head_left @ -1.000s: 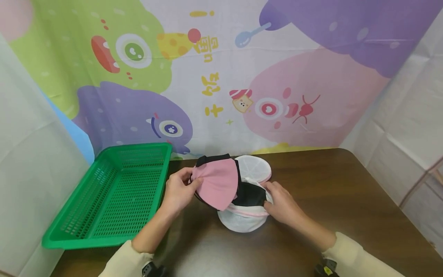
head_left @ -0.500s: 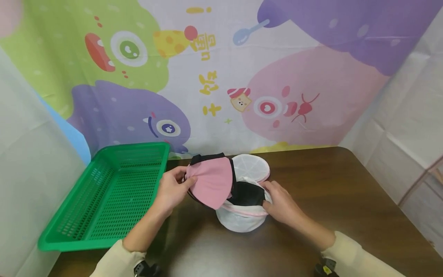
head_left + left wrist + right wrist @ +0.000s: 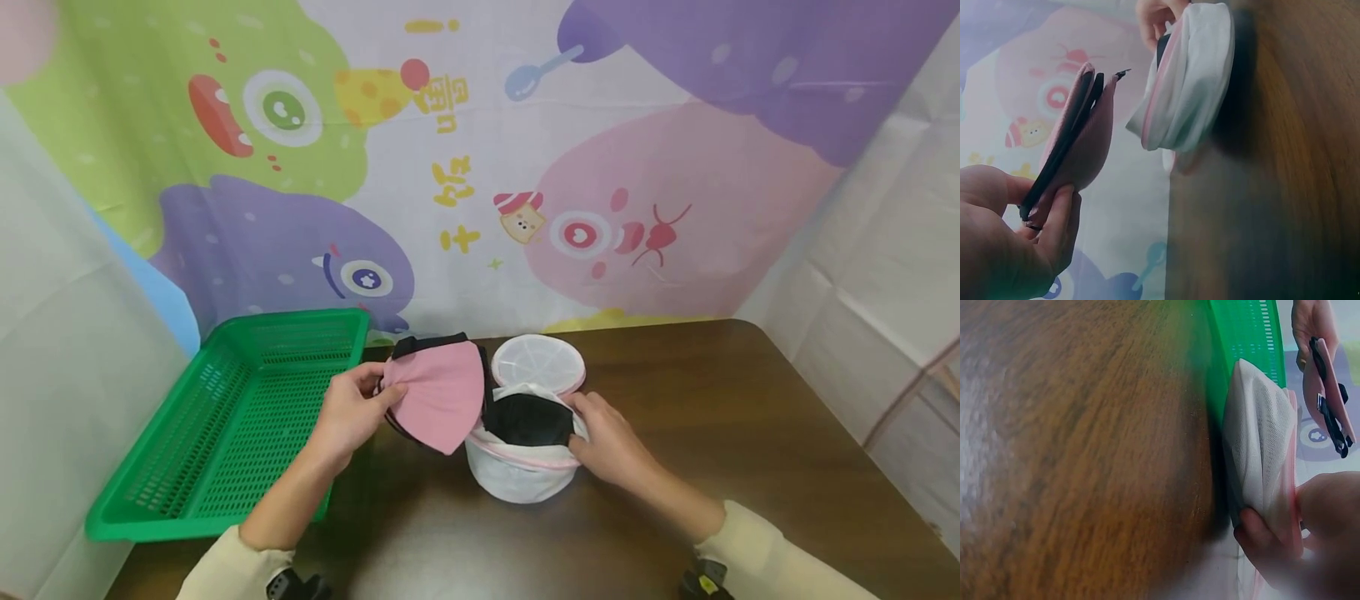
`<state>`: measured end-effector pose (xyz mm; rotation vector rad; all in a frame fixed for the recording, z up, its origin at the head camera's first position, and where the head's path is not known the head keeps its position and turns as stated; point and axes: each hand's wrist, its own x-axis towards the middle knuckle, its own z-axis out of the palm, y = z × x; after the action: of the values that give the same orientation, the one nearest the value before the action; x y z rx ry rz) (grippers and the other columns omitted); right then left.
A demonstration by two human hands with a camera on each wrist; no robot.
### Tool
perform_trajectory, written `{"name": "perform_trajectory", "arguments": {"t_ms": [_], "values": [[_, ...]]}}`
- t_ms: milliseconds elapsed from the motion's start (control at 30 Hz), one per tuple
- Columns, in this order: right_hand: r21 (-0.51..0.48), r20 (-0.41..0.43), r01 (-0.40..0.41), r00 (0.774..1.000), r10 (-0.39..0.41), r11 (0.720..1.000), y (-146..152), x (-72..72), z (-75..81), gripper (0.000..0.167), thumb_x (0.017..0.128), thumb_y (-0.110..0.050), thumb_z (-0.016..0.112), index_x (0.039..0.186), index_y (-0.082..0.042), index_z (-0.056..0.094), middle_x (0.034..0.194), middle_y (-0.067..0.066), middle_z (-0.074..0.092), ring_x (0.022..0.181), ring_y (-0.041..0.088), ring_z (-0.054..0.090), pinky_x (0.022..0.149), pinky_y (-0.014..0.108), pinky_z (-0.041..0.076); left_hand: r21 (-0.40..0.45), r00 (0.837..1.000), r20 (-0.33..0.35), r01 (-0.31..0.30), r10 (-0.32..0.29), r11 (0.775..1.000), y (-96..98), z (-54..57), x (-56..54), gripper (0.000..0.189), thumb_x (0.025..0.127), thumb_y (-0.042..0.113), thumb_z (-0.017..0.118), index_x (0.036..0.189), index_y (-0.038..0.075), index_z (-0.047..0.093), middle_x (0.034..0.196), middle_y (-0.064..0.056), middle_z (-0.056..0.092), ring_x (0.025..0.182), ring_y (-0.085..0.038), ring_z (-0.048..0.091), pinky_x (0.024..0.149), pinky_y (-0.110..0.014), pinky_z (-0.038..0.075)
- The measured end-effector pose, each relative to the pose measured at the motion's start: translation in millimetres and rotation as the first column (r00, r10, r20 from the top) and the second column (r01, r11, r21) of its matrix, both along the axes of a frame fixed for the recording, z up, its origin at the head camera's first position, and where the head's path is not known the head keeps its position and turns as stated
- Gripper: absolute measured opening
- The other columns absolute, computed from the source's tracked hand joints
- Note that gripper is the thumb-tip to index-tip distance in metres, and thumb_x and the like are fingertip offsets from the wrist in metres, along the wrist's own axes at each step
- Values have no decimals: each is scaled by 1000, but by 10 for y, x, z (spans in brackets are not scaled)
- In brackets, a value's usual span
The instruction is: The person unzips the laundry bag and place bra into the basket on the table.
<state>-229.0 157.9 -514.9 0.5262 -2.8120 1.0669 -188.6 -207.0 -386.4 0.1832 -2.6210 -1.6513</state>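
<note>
My left hand [image 3: 348, 417] pinches a folded pink bra [image 3: 441, 392] with black trim at its gathered edge. The bra hangs in the air left of a round white mesh laundry bag [image 3: 521, 482] and overlaps its rim in the head view. From the left wrist view, the cups of the bra [image 3: 1088, 147] lie nested, apart from the bag [image 3: 1200, 87]. With thumb and fingers, my right hand [image 3: 611, 440] grips the bag's pink-edged rim on the right. Black cloth [image 3: 531, 419] shows inside the bag's mouth. Its round lid [image 3: 538, 364] is flipped back behind it.
A green plastic basket [image 3: 213, 525] with slotted walls stands on the left of the brown wooden table [image 3: 712, 400]. Behind the table hangs a cartoon-printed cloth [image 3: 480, 292], with pale fabric walls at both sides.
My left hand has carried the bra leftward, off the bag's mouth, so more of the black cloth and the lid shows. My right hand keeps its grip on the rim.
</note>
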Motion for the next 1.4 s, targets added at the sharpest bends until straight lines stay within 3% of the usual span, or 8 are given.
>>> {"name": "perform_trajectory", "arguments": {"t_ms": [133,300,600,767,833,900,1200,1400], "values": [[-10,18,4,1000,-3,1000,-68,97,212,50,86,2,78,135,0,72,117,19,71,99,32,66,95,55,60,41,999,32,0,-1,999,-57,14,-1,38,107,14,76,140,-5,71,101,-5,75,81,-9,61,65,-21,55],[-9,34,-5,999,5,1000,-106,159,324,50,86,3,77,136,0,72,120,19,72,103,33,68,98,58,60,93,997,73,-7,0,996,-125,16,6,41,109,13,74,144,-5,68,102,-3,75,84,-6,66,70,-19,61],[23,-50,-6,999,7,1000,16,-121,-190,56,84,-5,83,139,-7,72,120,14,72,99,27,67,89,47,60,136,994,109,-5,-10,991,-278,57,5,48,110,15,72,152,-7,61,97,3,73,81,-2,69,74,-18,64],[37,31,10,999,-11,999,-73,74,176,54,86,0,80,139,-3,71,122,16,72,103,28,68,96,50,61,131,993,117,-4,-12,991,-364,79,3,49,110,15,72,153,-7,59,95,5,73,79,0,70,74,-19,65],[27,82,13,997,-15,1000,-127,185,391,52,87,4,78,138,0,71,123,19,72,106,32,68,101,58,60,120,993,121,-3,-12,993,-411,92,10,51,111,16,72,154,-7,59,95,6,73,79,0,71,74,-19,65],[26,46,9,999,-10,1000,-122,175,352,51,86,3,78,136,1,71,121,20,72,103,32,68,97,56,61,117,992,125,-2,-13,993,-463,107,11,52,111,17,71,155,-7,57,96,6,72,80,-1,71,75,-19,65],[27,115,30,993,-32,999,-137,233,421,53,89,4,79,141,0,70,127,19,72,110,32,69,109,60,61,96,990,141,7,-21,995,-662,149,-5,56,112,20,70,159,-7,53,98,7,72,80,0,73,77,-20,66],[17,82,20,996,-21,1000,-124,229,395,52,88,4,78,139,0,71,124,19,72,106,32,68,105,59,62,59,987,160,11,-21,998,-754,181,-19,61,113,22,69,162,-7,49,99,7,73,81,1,74,79,-20,67]]}}
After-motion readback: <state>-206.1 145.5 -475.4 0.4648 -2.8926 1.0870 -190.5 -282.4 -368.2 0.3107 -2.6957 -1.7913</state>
